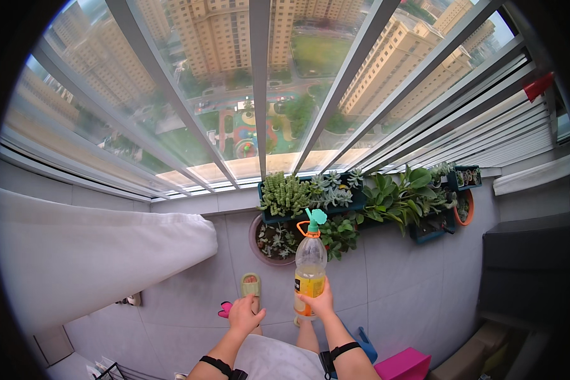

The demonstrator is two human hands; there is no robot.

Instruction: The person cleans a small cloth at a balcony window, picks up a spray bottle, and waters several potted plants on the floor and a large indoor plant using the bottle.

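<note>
My right hand [320, 302] grips a clear plastic bottle [311, 256] around its lower part. The bottle stands nearly upright in view and holds some liquid; its yellow and orange label bears writing. On its neck sit an orange ring handle [303, 229] and a green sprinkler nozzle [316, 217]. My left hand [246, 314] hovers low on the left, palm down, its thumb apart from the fingers. Beside it shows a small pink object [225, 309], partly hidden by the hand; I cannot tell whether they touch. Beyond the bottle is a round pot [253, 242] of succulents.
Rectangular planters [356, 204] of succulents and leafy plants [399, 192] line the window sill, with an orange pot [466, 223] at their right. A white curtain [104, 247] hangs left. Near my legs are a green slipper [251, 285], a blue plastic item [368, 344] and a pink box [403, 365].
</note>
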